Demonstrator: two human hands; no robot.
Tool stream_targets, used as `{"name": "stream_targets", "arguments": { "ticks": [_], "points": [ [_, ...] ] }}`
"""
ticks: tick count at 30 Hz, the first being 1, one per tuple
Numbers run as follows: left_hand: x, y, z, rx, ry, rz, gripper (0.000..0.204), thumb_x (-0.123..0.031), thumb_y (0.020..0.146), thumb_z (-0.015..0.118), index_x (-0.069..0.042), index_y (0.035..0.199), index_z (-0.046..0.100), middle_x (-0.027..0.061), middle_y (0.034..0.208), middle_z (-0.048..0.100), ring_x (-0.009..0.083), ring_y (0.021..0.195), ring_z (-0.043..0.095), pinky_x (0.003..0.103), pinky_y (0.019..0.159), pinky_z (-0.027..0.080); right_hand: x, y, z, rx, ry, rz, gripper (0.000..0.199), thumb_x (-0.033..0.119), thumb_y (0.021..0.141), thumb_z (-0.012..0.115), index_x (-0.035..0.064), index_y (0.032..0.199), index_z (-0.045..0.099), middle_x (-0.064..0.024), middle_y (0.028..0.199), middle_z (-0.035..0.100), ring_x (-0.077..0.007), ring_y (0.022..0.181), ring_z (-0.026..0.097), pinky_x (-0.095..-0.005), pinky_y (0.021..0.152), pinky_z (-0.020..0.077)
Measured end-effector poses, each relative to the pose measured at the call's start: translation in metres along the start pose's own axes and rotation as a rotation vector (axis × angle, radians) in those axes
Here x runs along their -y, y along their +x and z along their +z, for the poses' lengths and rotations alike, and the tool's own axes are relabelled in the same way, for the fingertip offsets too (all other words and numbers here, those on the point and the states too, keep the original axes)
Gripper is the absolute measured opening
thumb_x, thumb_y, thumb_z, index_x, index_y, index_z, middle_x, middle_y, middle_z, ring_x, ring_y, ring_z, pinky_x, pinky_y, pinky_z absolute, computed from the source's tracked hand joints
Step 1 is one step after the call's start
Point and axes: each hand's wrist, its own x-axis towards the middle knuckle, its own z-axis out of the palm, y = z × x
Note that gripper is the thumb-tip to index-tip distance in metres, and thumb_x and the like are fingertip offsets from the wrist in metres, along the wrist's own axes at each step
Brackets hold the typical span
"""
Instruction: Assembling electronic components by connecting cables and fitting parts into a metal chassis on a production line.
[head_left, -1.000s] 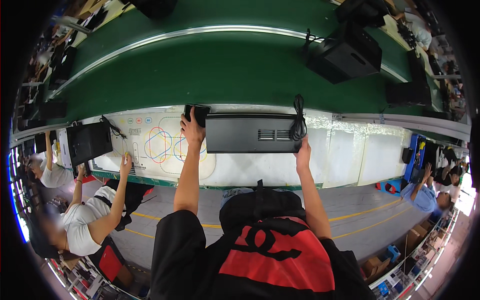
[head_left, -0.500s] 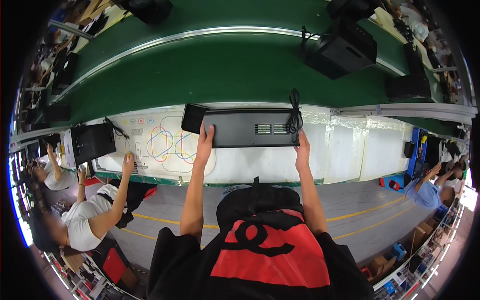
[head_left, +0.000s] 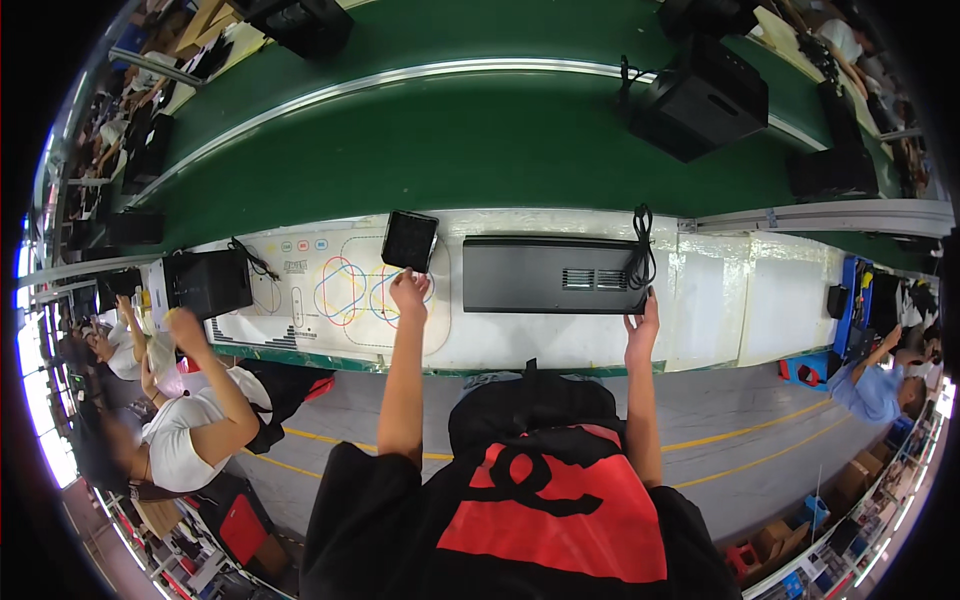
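A long black box-shaped device with slotted vents lies on the white bench top. At its right end sits a bundled black cord. My right hand grips the near right corner, its fingers along the end and its thumb by the near edge. To the left of the device, with a gap between them, is a small square black tray. My left hand is at the tray's near edge, its fingers bent and drawn together. Whatever may be between those fingertips is too small to make out.
A printed sheet with coloured loops lies on the bench. Beyond runs a green conveyor carrying a black cabinet. At left, a co-worker in white works beside another black cabinet. A metal rail stands at right.
My left hand has let go of the device's left end and moved to the small tray. The device has shifted right, with my right hand still on it. The whole view has swung slightly.
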Motion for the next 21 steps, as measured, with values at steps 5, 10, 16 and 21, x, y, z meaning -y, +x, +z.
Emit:
{"name": "stream_targets", "arguments": {
  "ticks": [5, 10, 16, 21],
  "points": [
    [0.012, 0.037, -0.013, -0.018, 0.106, 0.073, 0.023, -0.006, 0.090, 0.058, 0.011, 0.105, 0.054, 0.0112, 0.078, 0.061, 0.0184, 0.058, 0.061, 0.027, 0.054, 0.054, -0.006, -0.003, 0.002, -0.030, 0.077, -0.007, 0.054, 0.041, 0.099, 0.041, 0.0110, 0.144, 0.035, -0.0026, 0.133, 0.049, -0.0176, 0.123, 0.046, -0.0376, 0.104, 0.0355],
    [0.028, 0.020, 0.003, -0.059, 0.070, 0.069, 0.013, -0.001, 0.089, 0.057, 0.012, 0.094, 0.058, 0.0124, 0.076, 0.062, 0.0192, 0.061, 0.063, 0.028, 0.057, 0.056, -0.002, -0.001, -0.003, -0.040, 0.039, -0.011, 0.056, 0.039, 0.099, 0.043, 0.0086, 0.145, 0.033, -0.0084, 0.137, 0.045, -0.0216, 0.124, 0.047, -0.0376, 0.104, 0.0368],
    [0.009, 0.020, 0.000, -0.177, 0.734, 0.563, 0.021, -0.006, 0.082, 0.061, 0.002, 0.102, 0.061, 0.0130, 0.076, 0.064, 0.0260, 0.066, 0.062, 0.035, 0.064, 0.051, -0.003, -0.005, -0.008, -0.131, 0.036, 0.011, 0.056, 0.036, 0.099, 0.044, 0.0068, 0.145, 0.031, -0.0163, 0.137, 0.045, -0.0266, 0.121, 0.050, -0.0378, 0.102, 0.0401],
    [-0.029, 0.029, 0.042, 0.035, 1.279, 1.027, 0.046, -0.015, 0.078, 0.070, -0.001, 0.119, 0.054, 0.0224, 0.108, 0.054, 0.0406, 0.098, 0.056, 0.046, 0.083, 0.047, -0.009, -0.016, -0.038, -0.144, 0.026, -0.009, 0.052, 0.033, 0.099, 0.045, 0.0072, 0.143, 0.034, -0.0183, 0.136, 0.047, -0.0292, 0.117, 0.056, -0.0369, 0.100, 0.0413]
  ]
}}
